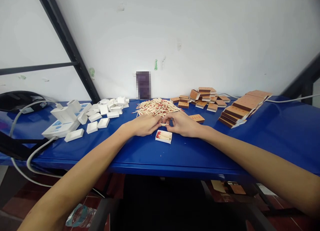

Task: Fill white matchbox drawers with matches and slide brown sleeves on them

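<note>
My left hand [145, 125] and my right hand [181, 123] meet at the middle of the blue table [200, 151], fingers curled together around a small bundle of matches [164, 124] held between them. Just below the hands lies an open white matchbox tray [164, 136] filled with red-tipped matches. Right behind the hands sits a large loose pile of matches [157, 107]. A single brown matchbox sleeve [197, 118] lies beside my right hand.
Several empty white trays [103, 112] lie scattered at the left, by a white power strip [61, 124] and grey cables [30, 157]. Brown sleeves [203, 98] are heaped behind, with stacks [241, 109] at the right. A black diagonal frame bar [67, 44] stands at the left.
</note>
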A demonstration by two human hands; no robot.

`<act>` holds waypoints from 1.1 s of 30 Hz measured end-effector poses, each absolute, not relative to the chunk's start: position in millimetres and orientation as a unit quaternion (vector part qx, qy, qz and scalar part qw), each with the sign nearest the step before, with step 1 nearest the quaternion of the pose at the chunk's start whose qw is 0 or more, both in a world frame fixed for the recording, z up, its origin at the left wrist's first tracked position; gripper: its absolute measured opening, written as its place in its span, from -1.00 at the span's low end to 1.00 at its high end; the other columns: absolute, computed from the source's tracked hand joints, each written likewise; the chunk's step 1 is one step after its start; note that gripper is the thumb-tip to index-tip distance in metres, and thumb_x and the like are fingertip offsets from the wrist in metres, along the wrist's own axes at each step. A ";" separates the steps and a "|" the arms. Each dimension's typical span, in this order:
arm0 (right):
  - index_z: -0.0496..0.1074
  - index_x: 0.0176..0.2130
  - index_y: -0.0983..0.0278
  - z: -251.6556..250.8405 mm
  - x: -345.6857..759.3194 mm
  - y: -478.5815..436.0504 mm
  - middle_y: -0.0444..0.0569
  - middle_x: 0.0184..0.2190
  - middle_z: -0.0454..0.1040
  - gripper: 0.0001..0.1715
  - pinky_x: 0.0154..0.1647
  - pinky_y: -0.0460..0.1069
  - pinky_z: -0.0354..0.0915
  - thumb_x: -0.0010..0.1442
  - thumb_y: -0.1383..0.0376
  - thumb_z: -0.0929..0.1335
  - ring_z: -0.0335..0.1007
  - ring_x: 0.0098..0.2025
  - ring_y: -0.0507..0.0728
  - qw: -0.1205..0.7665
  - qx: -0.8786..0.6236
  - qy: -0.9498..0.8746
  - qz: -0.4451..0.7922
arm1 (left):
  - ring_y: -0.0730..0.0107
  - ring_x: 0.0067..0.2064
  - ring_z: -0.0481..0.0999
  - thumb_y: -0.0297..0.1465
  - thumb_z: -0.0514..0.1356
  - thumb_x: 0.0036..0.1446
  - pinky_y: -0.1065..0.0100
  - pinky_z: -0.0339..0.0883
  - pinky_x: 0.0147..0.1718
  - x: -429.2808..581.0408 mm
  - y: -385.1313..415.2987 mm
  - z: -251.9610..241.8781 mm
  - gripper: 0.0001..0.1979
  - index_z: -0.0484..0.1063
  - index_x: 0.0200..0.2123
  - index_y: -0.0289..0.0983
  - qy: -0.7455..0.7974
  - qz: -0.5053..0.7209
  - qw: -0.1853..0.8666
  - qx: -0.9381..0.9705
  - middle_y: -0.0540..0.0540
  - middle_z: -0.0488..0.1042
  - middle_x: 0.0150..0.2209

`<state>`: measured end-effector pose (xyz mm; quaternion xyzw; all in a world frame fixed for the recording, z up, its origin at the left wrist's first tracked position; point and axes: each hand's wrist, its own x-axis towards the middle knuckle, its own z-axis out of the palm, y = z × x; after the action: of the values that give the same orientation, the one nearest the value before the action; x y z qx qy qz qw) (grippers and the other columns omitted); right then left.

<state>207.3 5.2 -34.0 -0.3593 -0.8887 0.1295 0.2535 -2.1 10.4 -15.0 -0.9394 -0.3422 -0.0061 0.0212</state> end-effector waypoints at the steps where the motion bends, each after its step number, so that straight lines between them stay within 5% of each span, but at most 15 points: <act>1: 0.49 -0.28 0.29 -32.4 207.7 4.6 -0.12 -0.41 0.51 -0.84 -0.37 -0.08 0.13 0.05 0.38 0.35 0.26 -0.48 0.00 0.259 -0.358 -0.888 0.128 | 0.23 -0.33 0.46 -0.28 -0.09 0.38 0.29 0.24 -0.36 -2.4 9.3 -13.0 -0.70 0.31 -0.07 -0.35 -0.342 -0.012 0.018 -0.940 -0.21 0.49 -0.26; 13: 0.54 -0.35 0.26 -7.6 204.1 -37.8 -0.15 -0.50 0.53 -0.82 -0.44 -0.09 0.17 -0.04 0.40 0.38 0.32 -0.51 0.00 0.220 -0.383 -0.871 0.215 | 0.51 -0.54 0.22 -0.28 0.05 0.28 0.44 0.08 -0.55 -8.6 -15.2 12.1 -0.77 0.35 -0.36 -0.29 -0.276 -0.024 -0.209 -0.938 0.06 0.27 -0.54; 21: 0.51 -0.35 0.25 -17.0 209.2 -32.6 -0.14 -0.48 0.54 -0.86 -0.41 -0.08 0.20 0.01 0.42 0.37 0.38 -0.48 0.03 0.206 -0.361 -0.890 0.189 | 0.52 -0.53 0.13 -0.24 0.19 0.16 0.42 0.00 -0.52 -11.2 -11.0 11.5 -0.79 0.47 -0.28 -0.28 -0.291 -0.095 -0.156 -0.939 0.10 0.14 -0.56; 26: 0.50 -0.27 0.26 -21.2 211.7 -30.7 -0.09 -0.40 0.54 -0.86 -0.40 -0.07 0.17 0.09 0.37 0.37 0.36 -0.43 0.04 0.203 -0.342 -0.907 0.137 | 0.50 -0.49 0.18 -0.13 0.26 0.07 0.42 0.04 -0.49 -14.8 -8.2 9.7 -0.62 0.45 -0.14 -0.27 -0.300 -0.091 -0.132 -0.940 0.08 0.22 -0.49; 33: 0.43 -0.18 0.26 -6.1 218.7 -32.8 0.00 -0.26 0.51 -0.78 -0.32 -0.02 0.13 0.15 0.39 0.28 0.38 -0.27 0.13 0.186 -0.373 -0.909 0.005 | 0.50 -0.49 0.22 -0.04 0.28 0.01 0.42 0.05 -0.49 -12.1 -7.7 4.9 -0.58 0.50 -0.24 -0.27 -0.311 -0.055 -0.135 -0.939 0.05 0.30 -0.47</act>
<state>218.7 -32.8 -6.1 -0.3731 -0.9089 0.0048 0.1864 -12.1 -7.7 4.9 -0.9391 -0.3108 -0.0551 -0.1355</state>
